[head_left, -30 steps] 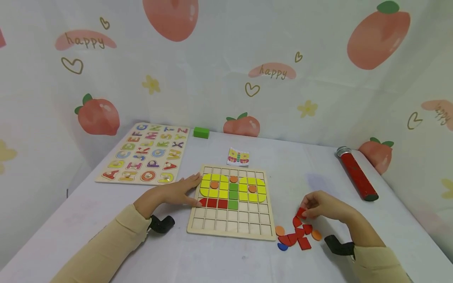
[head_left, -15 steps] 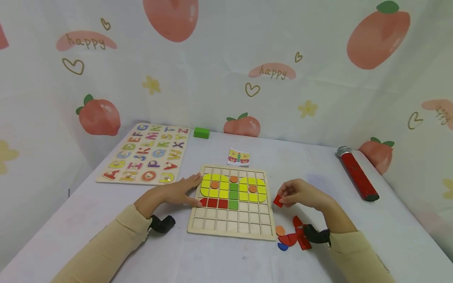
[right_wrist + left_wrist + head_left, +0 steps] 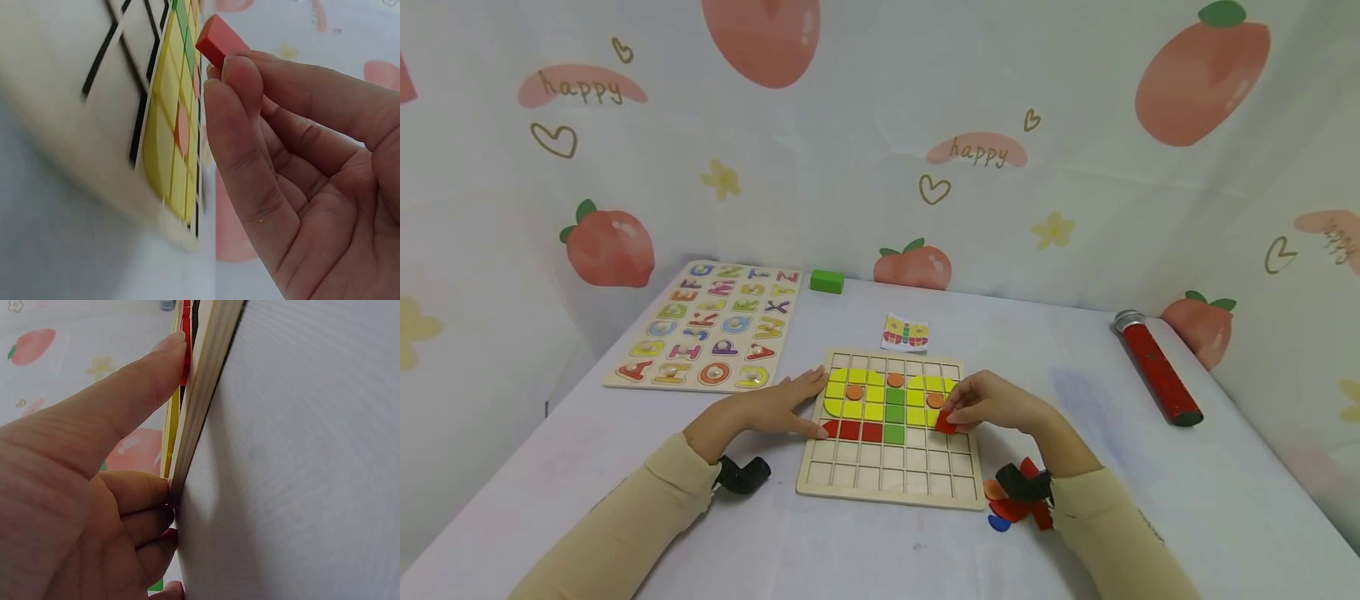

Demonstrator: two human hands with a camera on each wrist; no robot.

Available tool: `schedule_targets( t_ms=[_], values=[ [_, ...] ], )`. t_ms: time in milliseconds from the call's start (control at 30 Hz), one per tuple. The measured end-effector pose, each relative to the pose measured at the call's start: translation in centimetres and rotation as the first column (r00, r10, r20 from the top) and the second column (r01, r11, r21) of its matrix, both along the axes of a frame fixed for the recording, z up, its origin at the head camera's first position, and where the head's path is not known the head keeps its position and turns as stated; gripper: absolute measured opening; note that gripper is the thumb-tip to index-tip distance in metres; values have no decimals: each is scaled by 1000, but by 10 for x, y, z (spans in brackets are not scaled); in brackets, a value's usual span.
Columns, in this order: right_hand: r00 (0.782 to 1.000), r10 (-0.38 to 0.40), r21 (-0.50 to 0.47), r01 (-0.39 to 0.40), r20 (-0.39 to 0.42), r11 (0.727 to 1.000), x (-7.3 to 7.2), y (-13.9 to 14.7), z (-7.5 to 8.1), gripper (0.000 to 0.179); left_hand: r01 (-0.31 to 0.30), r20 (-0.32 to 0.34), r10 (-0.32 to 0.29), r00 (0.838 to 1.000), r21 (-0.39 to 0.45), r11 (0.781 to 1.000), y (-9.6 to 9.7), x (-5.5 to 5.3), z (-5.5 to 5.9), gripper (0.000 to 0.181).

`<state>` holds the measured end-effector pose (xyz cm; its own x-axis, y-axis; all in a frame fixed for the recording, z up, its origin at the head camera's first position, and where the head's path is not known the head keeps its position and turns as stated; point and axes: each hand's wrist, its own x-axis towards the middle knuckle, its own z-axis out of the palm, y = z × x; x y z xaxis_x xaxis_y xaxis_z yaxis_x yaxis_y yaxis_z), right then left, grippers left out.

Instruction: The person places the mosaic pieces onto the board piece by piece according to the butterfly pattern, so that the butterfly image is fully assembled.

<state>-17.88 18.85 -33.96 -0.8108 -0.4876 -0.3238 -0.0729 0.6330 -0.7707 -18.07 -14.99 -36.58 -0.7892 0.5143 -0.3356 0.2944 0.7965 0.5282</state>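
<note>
A wooden grid board [image 3: 891,497] lies mid-table, bearing yellow tiles [image 3: 852,410], green tiles [image 3: 895,414], orange discs and a row of red tiles [image 3: 850,430] at its left. My left hand [image 3: 771,408] rests at the board's left edge; its thumb tip touches the leftmost red tile in the left wrist view, the other fingers against the side. Between thumb and fingertips my right hand [image 3: 1000,404] pinches a red square tile [image 3: 219,39], held over the board's right half near the lower yellow tiles. In the right wrist view the tile's free end sticks out past the fingers.
Red pieces [image 3: 1011,508], an orange disc [image 3: 994,490] and a blue piece [image 3: 999,523] lie right of the board, partly under the right wrist. Behind stand a butterfly picture card [image 3: 906,333], green block [image 3: 827,282], alphabet board [image 3: 700,333] and red microphone [image 3: 1159,371].
My right hand has lifted a red square tile from the loose pieces and carried it left over the board. The left hand has stayed in place.
</note>
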Motion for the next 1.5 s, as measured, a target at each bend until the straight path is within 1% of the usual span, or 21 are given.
schedule_targets(
  t_ms=[200, 367, 500, 600, 700, 900, 1033, 1167, 1267, 1400, 1500],
  values=[
    [998, 63, 16, -63, -28, 998, -3, -20, -2, 14, -3, -2, 3, 1000, 5, 1000, -1, 0, -1, 99],
    [997, 76, 27, -76, -6, 997, -3, -31, -7, 12, 3, -2, -3, 1000, 10, 1000, 0, 0, -1, 100],
    [997, 72, 12, -72, 8, 997, -2, -34, -12, 11, 1, -5, -1, 1000, 2, 1000, 0, 0, -1, 101],
    [997, 70, 13, -70, -15, 997, -1, -36, -14, 10, -5, -3, 5, 1000, -4, 1000, 0, 0, 0, 101],
    [996, 74, 31, -72, -54, 997, 0, -37, -15, 9, -8, 0, 8, 1000, -6, 1000, 1, 0, 0, 100],
    [990, 88, 50, -83, -107, 995, -1, -38, -17, 10, -4, -2, 4, 1000, -5, 1000, 0, 0, 0, 100],
    [990, 81, 52, -76, -113, 996, -1, -39, -18, 10, -3, 1, 3, 1000, -1, 1000, 0, 0, 1, 100],
    [993, 56, 63, -49, -108, 997, -1, -42, -19, 9, -3, 9, 3, 1000, 5, 1000, -1, 1, 1, 99],
    [992, 55, 74, -47, -110, 996, 0, -42, -18, 9, -2, 11, 2, 1000, 7, 1000, -1, 2, 1, 100],
    [991, 69, 79, -61, -112, 995, 1, -37, -16, 10, -2, 12, 2, 1000, 4, 1000, -1, 2, 1, 100],
    [992, 61, 71, -54, -106, 996, 2, -30, -13, 11, -6, 7, 6, 1000, 2, 1000, -1, 1, 2, 100]
  ],
)
